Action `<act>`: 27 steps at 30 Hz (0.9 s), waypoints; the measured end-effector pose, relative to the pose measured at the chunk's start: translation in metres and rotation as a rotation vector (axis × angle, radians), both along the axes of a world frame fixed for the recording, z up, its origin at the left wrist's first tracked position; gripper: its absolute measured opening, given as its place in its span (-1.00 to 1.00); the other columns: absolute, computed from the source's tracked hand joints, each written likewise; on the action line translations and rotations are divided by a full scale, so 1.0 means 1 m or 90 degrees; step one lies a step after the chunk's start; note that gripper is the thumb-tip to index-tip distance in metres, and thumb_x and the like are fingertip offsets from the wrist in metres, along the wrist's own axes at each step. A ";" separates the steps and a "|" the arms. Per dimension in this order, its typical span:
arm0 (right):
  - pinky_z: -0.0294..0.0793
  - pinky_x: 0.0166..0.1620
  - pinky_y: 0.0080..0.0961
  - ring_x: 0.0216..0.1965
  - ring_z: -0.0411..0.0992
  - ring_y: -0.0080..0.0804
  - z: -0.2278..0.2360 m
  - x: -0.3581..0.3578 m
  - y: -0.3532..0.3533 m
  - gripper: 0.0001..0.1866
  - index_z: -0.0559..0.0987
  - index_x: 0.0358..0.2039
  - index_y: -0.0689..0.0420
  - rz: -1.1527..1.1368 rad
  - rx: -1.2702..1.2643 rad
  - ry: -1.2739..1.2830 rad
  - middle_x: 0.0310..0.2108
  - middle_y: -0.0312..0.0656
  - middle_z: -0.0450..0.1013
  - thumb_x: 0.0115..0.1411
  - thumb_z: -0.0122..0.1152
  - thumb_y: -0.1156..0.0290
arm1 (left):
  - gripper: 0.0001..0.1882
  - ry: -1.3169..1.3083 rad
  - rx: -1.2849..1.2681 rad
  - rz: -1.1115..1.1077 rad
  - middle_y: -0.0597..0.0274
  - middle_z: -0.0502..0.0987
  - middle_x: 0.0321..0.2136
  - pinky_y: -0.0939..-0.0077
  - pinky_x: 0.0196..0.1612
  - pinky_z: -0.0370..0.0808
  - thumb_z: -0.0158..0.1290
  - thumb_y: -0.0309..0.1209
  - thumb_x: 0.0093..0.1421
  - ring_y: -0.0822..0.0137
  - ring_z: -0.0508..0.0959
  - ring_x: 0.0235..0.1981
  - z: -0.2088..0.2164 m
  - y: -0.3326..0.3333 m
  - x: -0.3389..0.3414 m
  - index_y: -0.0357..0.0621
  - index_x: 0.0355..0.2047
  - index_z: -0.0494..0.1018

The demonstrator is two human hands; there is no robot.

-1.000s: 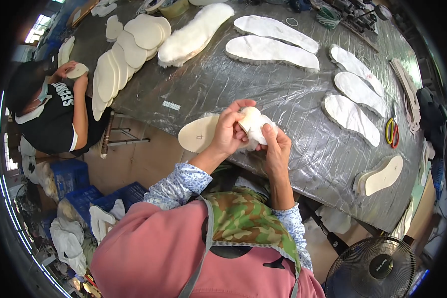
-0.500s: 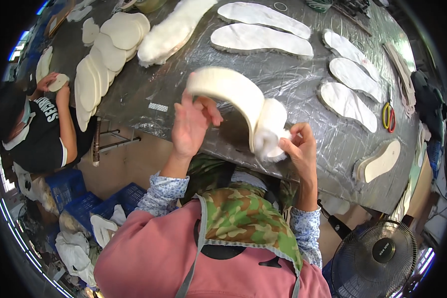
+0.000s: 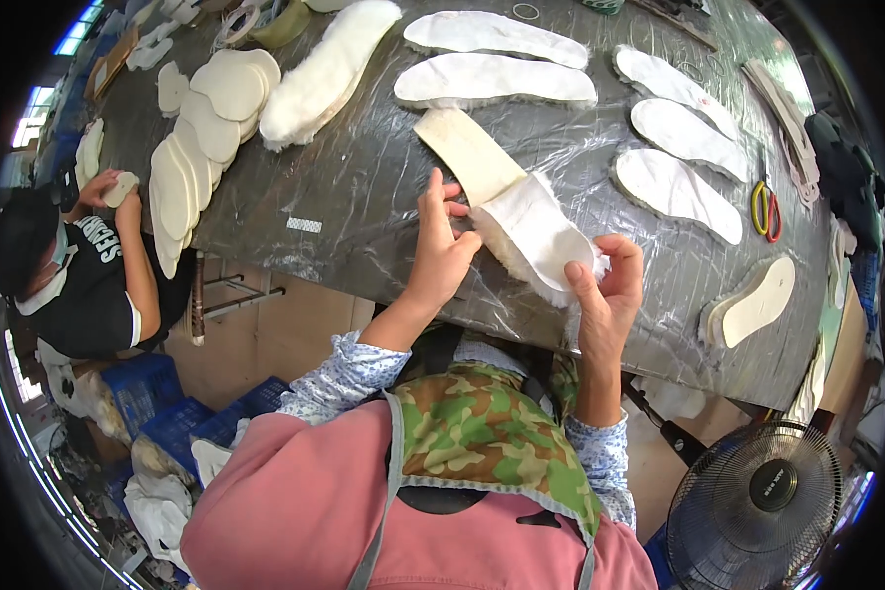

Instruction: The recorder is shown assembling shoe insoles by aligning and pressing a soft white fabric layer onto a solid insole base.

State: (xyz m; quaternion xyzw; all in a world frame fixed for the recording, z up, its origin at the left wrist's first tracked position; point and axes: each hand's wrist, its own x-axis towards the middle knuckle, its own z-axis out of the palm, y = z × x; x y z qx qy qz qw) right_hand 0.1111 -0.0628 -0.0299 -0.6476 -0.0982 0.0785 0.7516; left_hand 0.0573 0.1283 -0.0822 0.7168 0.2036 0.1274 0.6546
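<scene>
A fleece insole (image 3: 539,236), its smooth white backing facing up and fluffy pile at its edge, is held slantwise over the near table edge. From its far end a cream sole piece (image 3: 470,157) sticks out toward the upper left. My right hand (image 3: 608,295) pinches the near end of the insole between thumb and fingers. At the left edge, where insole and cream piece meet, my left hand (image 3: 441,241) has its thumb and some fingers closed on the insole, the forefinger raised. How far the two layers overlap is hidden.
White fleece insoles (image 3: 497,79) lie on the plastic-covered table (image 3: 364,197), with a fluffy pair (image 3: 329,69) and fanned cream soles (image 3: 206,128) at left. Scissors (image 3: 765,208) and a cream insole (image 3: 757,303) are at right. A co-worker (image 3: 88,256) sits left; a fan (image 3: 757,492) stands lower right.
The cream piece was curled up in an arch and now lies flatter, stretched out. My left hand has moved right, from open beside it onto the insole's edge. The right hand keeps its pinch.
</scene>
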 end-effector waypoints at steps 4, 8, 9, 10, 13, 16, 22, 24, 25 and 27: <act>0.38 -0.16 -0.68 -0.18 0.33 -0.63 0.012 -0.002 0.007 -0.60 0.44 -0.04 0.21 -0.041 0.012 -0.071 -0.12 -0.29 0.31 0.13 0.36 0.49 | -0.04 -0.013 -0.092 0.095 -0.04 0.18 0.16 0.52 -0.11 0.41 -0.04 -0.71 -0.04 0.30 0.33 0.00 0.002 -0.004 0.007 -0.27 0.37 -0.22; 0.40 -0.22 -0.70 -0.30 0.37 -0.66 0.040 0.013 0.028 -0.73 0.47 -0.09 0.22 0.048 0.055 -0.004 -0.22 -0.33 0.40 0.19 0.26 0.53 | -0.03 -0.028 -0.278 0.144 -0.09 0.25 0.15 0.52 -0.13 0.44 -0.10 -0.74 -0.06 0.30 0.38 -0.05 0.010 0.007 0.012 -0.33 0.37 -0.27; 0.42 -0.27 -0.69 -0.32 0.39 -0.66 0.045 0.022 0.041 -0.73 0.47 -0.10 0.23 0.068 0.044 -0.020 -0.24 -0.32 0.40 0.19 0.27 0.51 | -0.03 0.000 -0.289 0.123 -0.07 0.31 0.10 0.51 -0.17 0.45 -0.09 -0.72 -0.05 0.33 0.41 -0.10 0.009 0.013 0.012 -0.34 0.37 -0.29; 0.45 -0.32 -0.68 -0.34 0.40 -0.66 0.050 0.029 0.051 -0.73 0.47 -0.11 0.23 0.087 0.031 -0.038 -0.25 -0.31 0.40 0.19 0.28 0.49 | -0.02 0.026 -0.302 0.101 -0.05 0.38 0.04 0.50 -0.21 0.46 -0.08 -0.71 -0.05 0.35 0.44 -0.16 0.013 0.017 0.014 -0.35 0.37 -0.31; 0.48 -0.39 -0.67 -0.37 0.43 -0.65 0.065 0.033 0.070 -0.72 0.46 -0.13 0.25 0.170 0.098 -0.017 -0.27 -0.28 0.39 0.19 0.30 0.46 | -0.23 0.062 -0.311 0.085 0.09 0.48 -0.11 0.57 -0.32 0.43 -0.03 -0.57 0.05 0.42 0.47 -0.30 0.020 0.027 0.024 -0.32 0.30 -0.03; 0.48 -0.40 -0.69 -0.36 0.45 -0.64 0.078 0.021 0.077 -0.71 0.45 -0.13 0.26 0.220 0.115 -0.019 -0.28 -0.28 0.38 0.19 0.30 0.46 | -0.34 0.039 -0.349 0.047 0.13 0.45 -0.07 0.54 -0.22 0.41 -0.03 -0.52 0.10 0.40 0.46 -0.20 0.026 0.030 0.024 -0.26 0.25 0.10; 0.44 -0.27 -0.72 -0.29 0.43 -0.68 0.090 0.005 0.050 -0.73 0.44 -0.09 0.24 0.179 0.152 -0.029 -0.25 -0.33 0.40 0.21 0.24 0.55 | -0.45 -0.228 0.149 0.103 0.10 0.41 -0.11 0.35 -0.02 0.39 -0.14 -0.64 0.10 0.23 0.43 -0.11 0.065 0.040 -0.019 -0.15 0.16 0.30; 0.41 -0.28 -0.74 -0.30 0.41 -0.70 0.074 0.008 0.031 -0.74 0.46 -0.09 0.24 0.170 0.132 -0.036 -0.24 -0.34 0.41 0.21 0.24 0.56 | -0.43 -0.228 0.394 0.042 0.09 0.40 -0.14 0.33 -0.05 0.39 -0.11 -0.65 0.07 0.19 0.43 -0.15 0.102 0.034 -0.034 -0.13 0.15 0.34; 0.39 -0.29 -0.75 -0.31 0.39 -0.72 0.058 0.010 0.021 -0.75 0.47 -0.10 0.23 0.171 0.085 -0.008 -0.23 -0.34 0.41 0.21 0.24 0.56 | -0.41 -0.230 0.640 -0.017 0.09 0.40 -0.17 0.32 -0.08 0.39 -0.09 -0.67 0.03 0.16 0.42 -0.18 0.112 0.028 -0.037 -0.11 0.13 0.39; 0.34 -0.33 -0.77 -0.34 0.37 -0.75 0.020 0.010 0.006 -0.80 0.52 -0.16 0.20 0.154 0.007 0.032 -0.27 -0.40 0.41 0.20 0.25 0.56 | -0.39 -0.189 0.742 -0.153 0.16 0.39 -0.18 0.30 -0.21 0.33 -0.03 -0.62 0.01 0.17 0.38 -0.28 0.106 0.007 -0.035 -0.01 0.14 0.42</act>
